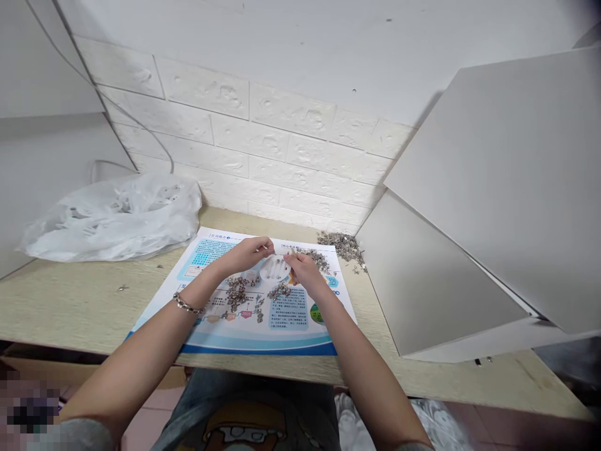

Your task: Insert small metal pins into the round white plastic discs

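Over the printed sheet (211,341), a round white plastic piece (268,266) with slots and small metal bits on it lies between my hands. My left hand (251,252) is closed in a pinch at its upper edge; what the fingertips hold is too small to tell. At the piece's right edge, my right hand (304,272) has thumb and fingers closed on it. Small shiny metal parts (237,293) form a heap below the left hand. A smaller cluster of metal parts (280,290) sits just under the white piece, with a short row (260,309) beside it.
More metal parts (345,245) are piled at the back right, some on the sheet's corner. A clear plastic bag (126,216) of white pieces lies on the left of the wooden table (84,307). White boards (451,275) stand at the right; a brick-patterned wall (263,138) rises behind.
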`<state>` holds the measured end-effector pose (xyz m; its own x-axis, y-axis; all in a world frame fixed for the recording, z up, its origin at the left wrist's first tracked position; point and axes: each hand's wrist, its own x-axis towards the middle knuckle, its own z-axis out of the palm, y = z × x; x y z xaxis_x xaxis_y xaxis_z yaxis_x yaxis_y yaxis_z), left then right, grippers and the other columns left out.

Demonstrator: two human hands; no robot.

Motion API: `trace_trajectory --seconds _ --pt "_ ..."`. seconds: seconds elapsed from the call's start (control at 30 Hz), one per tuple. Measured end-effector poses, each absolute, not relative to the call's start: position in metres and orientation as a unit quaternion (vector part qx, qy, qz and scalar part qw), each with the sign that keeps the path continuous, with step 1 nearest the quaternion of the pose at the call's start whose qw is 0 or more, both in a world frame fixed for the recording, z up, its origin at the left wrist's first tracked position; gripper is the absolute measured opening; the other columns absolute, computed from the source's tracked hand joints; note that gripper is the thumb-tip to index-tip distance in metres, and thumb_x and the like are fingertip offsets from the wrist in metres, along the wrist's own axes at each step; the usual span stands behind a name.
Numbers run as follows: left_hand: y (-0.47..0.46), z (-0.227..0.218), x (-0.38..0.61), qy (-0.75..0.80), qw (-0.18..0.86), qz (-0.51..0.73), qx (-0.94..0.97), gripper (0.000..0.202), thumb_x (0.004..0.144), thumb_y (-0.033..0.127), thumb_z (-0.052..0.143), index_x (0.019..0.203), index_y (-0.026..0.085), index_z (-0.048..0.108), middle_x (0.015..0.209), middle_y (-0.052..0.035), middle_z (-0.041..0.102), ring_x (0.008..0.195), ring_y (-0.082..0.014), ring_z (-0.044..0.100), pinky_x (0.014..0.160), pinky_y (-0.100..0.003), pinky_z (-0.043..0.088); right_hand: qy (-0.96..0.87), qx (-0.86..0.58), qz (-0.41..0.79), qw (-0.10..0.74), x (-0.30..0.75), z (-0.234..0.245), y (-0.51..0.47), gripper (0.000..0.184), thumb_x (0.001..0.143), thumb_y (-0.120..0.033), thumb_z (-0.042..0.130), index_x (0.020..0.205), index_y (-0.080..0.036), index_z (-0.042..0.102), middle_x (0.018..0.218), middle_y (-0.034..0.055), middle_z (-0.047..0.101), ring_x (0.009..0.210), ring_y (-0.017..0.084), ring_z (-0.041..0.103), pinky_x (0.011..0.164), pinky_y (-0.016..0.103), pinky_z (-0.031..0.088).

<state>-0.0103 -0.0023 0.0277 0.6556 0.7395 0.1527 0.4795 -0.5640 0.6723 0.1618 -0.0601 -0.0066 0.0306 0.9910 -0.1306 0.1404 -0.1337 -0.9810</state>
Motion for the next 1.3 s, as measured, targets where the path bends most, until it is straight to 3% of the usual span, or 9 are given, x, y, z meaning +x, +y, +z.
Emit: trace_trajectory --seconds 0.23,0.8,0.9,1.1,1.2,1.3 --pt "-0.005 0.032 -0.011 0.362 0.282 0.192 0.868 0.019 0.08 0.03 0.042 0.081 0.018 0.056 0.078 -0.0022 0.059 0.069 -0.0146 0.051 0.064 -0.026 0.038 -0.478 -0.565 0.484 0.467 0.162 -0.004 -0.061 0.032 0.069 -0.044 0.05 0.057 -0.018 0.034 0.044 -0.0058 0.034 0.035 0.006 0.034 0.034 0.02 0.03" --pt "-0.01 0.031 -0.009 0.376 0.251 0.2 0.869 0.013 0.078 0.028 0.044 0.076 0.019 0.053 0.065 -0.0005 0.056 0.06 -0.0148 0.049 0.058 -0.027 0.034 -0.484 -0.577 0.473 0.458 0.161 -0.002 -0.062 0.03 0.071 -0.041 0.05 0.057 -0.018 0.036 0.045 -0.0048 0.036 0.037 0.007 0.036 0.035 0.02 0.032" --pt "-0.011 0.033 -0.009 0.393 0.295 0.225 0.841 0.015 0.079 0.032 0.044 0.076 0.019 0.052 0.069 -0.0016 0.058 0.063 -0.0158 0.051 0.058 -0.028 0.036 -0.474 -0.576 0.481 0.46 0.16 -0.002 -0.062 0.029 0.07 -0.04 0.051 0.058 -0.018 0.036 0.045 -0.0054 0.034 0.036 0.007 0.035 0.034 0.02 0.031" --pt "-0.015 0.034 0.001 0.329 0.523 0.321 0.718 0.021 0.08 0.039 0.044 0.077 0.019 0.045 0.111 -0.0073 0.057 0.085 -0.0166 0.055 0.067 -0.03 0.043 -0.473 -0.567 0.501 0.452 0.16 -0.002 -0.063 0.029 0.07 -0.04 0.05 0.058 -0.018 0.037 0.044 -0.0057 0.036 0.034 0.006 0.033 0.035 0.021 0.032" --pt "-0.013 0.031 0.004 0.343 0.551 0.336 0.683 0.02 0.081 0.038 0.044 0.074 0.019 0.042 0.111 -0.0061 0.057 0.085 -0.0136 0.055 0.073 -0.029 0.043 -0.474 -0.561 0.509 0.449 0.159 -0.003 -0.063 0.029 0.069 -0.041 0.051 0.059 -0.018 0.038 0.043 -0.0061 0.035 0.034 0.006 0.032 0.036 0.021 0.033" --pt "-0.005 0.025 0.003 0.389 0.542 0.336 0.665 0.018 0.08 0.035 0.044 0.073 0.018 0.041 0.101 -0.0056 0.058 0.071 -0.01 0.052 0.07 -0.027 0.043 -0.475 -0.541 0.516 0.464 0.159 0.002 -0.065 0.03 0.066 -0.04 0.056 0.057 -0.018 0.037 0.042 -0.006 0.034 0.035 0.007 0.032 0.036 0.021 0.03"
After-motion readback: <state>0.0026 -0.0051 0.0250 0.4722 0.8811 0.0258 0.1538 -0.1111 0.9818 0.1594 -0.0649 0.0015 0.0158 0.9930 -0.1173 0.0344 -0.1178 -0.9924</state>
